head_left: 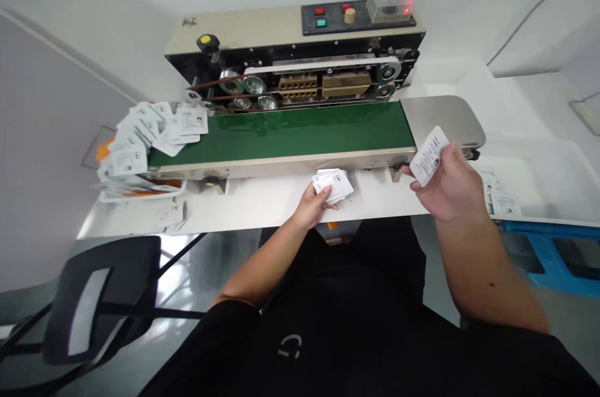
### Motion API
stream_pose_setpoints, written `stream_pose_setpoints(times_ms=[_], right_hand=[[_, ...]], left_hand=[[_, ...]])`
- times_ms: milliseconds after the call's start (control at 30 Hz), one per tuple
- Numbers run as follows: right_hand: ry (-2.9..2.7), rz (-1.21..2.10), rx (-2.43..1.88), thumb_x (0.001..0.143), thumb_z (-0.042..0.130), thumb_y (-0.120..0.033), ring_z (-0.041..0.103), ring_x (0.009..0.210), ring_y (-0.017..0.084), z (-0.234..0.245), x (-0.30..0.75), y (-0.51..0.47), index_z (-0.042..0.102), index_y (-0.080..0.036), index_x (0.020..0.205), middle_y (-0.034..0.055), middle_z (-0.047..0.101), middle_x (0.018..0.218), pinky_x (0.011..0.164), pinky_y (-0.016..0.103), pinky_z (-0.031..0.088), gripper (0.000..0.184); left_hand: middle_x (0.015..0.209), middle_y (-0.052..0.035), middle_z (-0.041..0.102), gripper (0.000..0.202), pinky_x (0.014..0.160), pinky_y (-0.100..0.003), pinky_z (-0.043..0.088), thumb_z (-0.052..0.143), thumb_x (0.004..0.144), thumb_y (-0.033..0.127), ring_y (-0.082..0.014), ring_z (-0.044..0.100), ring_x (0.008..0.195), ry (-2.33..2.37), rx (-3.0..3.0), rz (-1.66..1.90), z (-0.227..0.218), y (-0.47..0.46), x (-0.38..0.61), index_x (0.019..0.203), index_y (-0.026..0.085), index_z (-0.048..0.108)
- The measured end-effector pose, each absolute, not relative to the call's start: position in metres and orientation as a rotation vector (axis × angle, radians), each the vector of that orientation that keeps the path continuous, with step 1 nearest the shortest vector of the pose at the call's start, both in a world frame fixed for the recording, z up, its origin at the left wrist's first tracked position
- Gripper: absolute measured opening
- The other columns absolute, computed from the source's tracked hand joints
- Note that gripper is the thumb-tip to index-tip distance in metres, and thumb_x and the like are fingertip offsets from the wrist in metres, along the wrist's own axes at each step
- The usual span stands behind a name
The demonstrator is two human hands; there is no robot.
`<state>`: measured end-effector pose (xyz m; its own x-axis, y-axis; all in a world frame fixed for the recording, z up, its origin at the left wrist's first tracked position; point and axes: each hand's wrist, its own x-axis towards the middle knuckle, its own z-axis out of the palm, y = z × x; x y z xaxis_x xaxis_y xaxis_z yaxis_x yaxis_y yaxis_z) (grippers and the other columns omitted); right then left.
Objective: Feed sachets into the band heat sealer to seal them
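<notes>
1. Left hand (309, 206): fingers clamped on a small fanned stack of white packets (332, 184), at the near edge of the worktop (262, 200), about midway along it.
2. Right hand (452, 187): fingers clamped on a single white packet (428, 158), printed side showing. In view it overlaps the near side of the metal plate (440, 112); clearance above the plate cannot be told.
3. Machine (253, 31): stands along the worktop's back edge. Its green belt (300, 134) runs toward the left end, leaving a narrow strip along the near edge.
4. Obstruction: a heap of packets (190, 122) covers the belt's left end and spills over a white tray (143, 196) near the worktop's left end.
5. Loose packets (169, 216) lie near the worktop's near left corner, in front of the tray.
6. White bin (557, 187), at the right end, contains further packets (490, 190), partly hidden by the right hand.
7. Below: black chair (129, 272) beyond the near left corner; blue stool (541, 250) under the right end.
</notes>
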<state>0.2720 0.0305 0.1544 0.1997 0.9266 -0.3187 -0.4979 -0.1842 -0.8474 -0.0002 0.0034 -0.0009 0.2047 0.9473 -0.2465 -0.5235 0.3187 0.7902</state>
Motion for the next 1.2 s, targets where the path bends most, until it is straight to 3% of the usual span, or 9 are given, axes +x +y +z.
stream_pose_setpoints(times_ms=[67,133,233,300,400,567,733,1100,1200], right_hand=[[-0.415,1.480,-1.202,0.111,0.050,-0.054,0.074,0.066,0.016,0.168,0.279,0.040,0.066,-0.028,0.114,0.0041,0.074,0.093,0.033,0.016,0.040,0.031],[-0.376,1.555,-1.219,0.113,0.045,-0.051,0.075,0.076,0.015,0.176,0.283,0.047,0.070,-0.024,0.117,0.0067,0.075,0.101,0.036,0.014,0.043,0.037],[-0.481,1.548,-1.197,0.107,0.058,-0.027,0.076,0.085,0.014,0.182,0.284,0.059,0.073,-0.024,0.114,0.0051,0.076,0.107,0.049,0.013,0.056,0.017],[-0.575,1.502,-1.200,0.101,0.062,-0.011,0.076,0.083,0.012,0.185,0.286,0.070,0.073,-0.023,0.109,0.0033,0.076,0.104,0.058,0.014,0.061,0.019],[-0.631,1.442,-1.238,0.102,0.057,-0.003,0.074,0.078,0.009,0.190,0.289,0.094,0.075,-0.019,0.105,0.0032,0.076,0.100,0.061,0.012,0.063,0.024],[-0.672,1.293,-1.340,0.103,0.062,-0.003,0.064,0.061,0.006,0.193,0.293,0.134,0.070,-0.014,0.090,0.0037,0.072,0.084,0.051,0.010,0.056,0.019],[-0.715,1.220,-1.460,0.107,0.060,-0.010,0.055,0.051,0.005,0.184,0.294,0.164,0.064,-0.014,0.085,-0.0004,0.060,0.066,0.045,0.011,0.050,0.023],[-0.838,1.221,-1.564,0.105,0.065,-0.011,0.053,0.045,0.005,0.182,0.258,0.192,0.064,-0.013,0.086,-0.0005,0.059,0.064,0.042,0.012,0.045,0.019],[-0.956,1.238,-1.578,0.106,0.066,-0.018,0.054,0.044,0.005,0.187,0.248,0.193,0.066,-0.012,0.090,0.0002,0.061,0.065,0.043,0.014,0.046,0.018]], left_hand=[[0.124,-0.0137,0.076,0.069,0.062,-0.029,0.064,0.091,0.082,0.052,-0.0258,0.078,0.098,0.819,0.641,1.121,0.000,0.003,0.000,0.132,0.017,0.059],[0.123,-0.0135,0.076,0.069,0.062,-0.028,0.064,0.090,0.083,0.052,-0.0246,0.078,0.095,0.816,0.655,1.120,0.000,0.003,0.000,0.133,0.017,0.059],[0.123,-0.0133,0.076,0.068,0.061,-0.028,0.064,0.089,0.084,0.052,-0.0224,0.077,0.091,0.823,0.671,1.123,0.000,0.003,0.000,0.133,0.017,0.058],[0.126,-0.0136,0.075,0.067,0.062,-0.028,0.064,0.089,0.084,0.053,-0.0221,0.077,0.091,0.830,0.675,1.118,-0.001,0.003,0.000,0.133,0.018,0.058],[0.128,-0.0143,0.075,0.070,0.062,-0.028,0.064,0.090,0.083,0.054,-0.0239,0.078,0.095,0.832,0.681,1.112,-0.001,0.003,0.000,0.133,0.018,0.058],[0.130,-0.0156,0.074,0.073,0.062,-0.028,0.064,0.091,0.081,0.055,-0.0263,0.077,0.102,0.836,0.705,1.100,-0.002,0.003,0.001,0.133,0.017,0.057],[0.126,-0.0145,0.074,0.069,0.062,-0.029,0.064,0.090,0.083,0.054,-0.0229,0.076,0.094,0.828,0.722,1.105,-0.002,0.002,0.002,0.130,0.016,0.058],[0.123,-0.0132,0.075,0.064,0.063,-0.030,0.065,0.090,0.082,0.053,-0.0220,0.076,0.092,0.819,0.727,1.091,-0.002,0.001,0.002,0.125,0.017,0.060],[0.121,-0.0131,0.075,0.063,0.063,-0.030,0.065,0.090,0.082,0.053,-0.0218,0.076,0.092,0.823,0.729,1.089,-0.002,0.000,0.002,0.124,0.016,0.060]])
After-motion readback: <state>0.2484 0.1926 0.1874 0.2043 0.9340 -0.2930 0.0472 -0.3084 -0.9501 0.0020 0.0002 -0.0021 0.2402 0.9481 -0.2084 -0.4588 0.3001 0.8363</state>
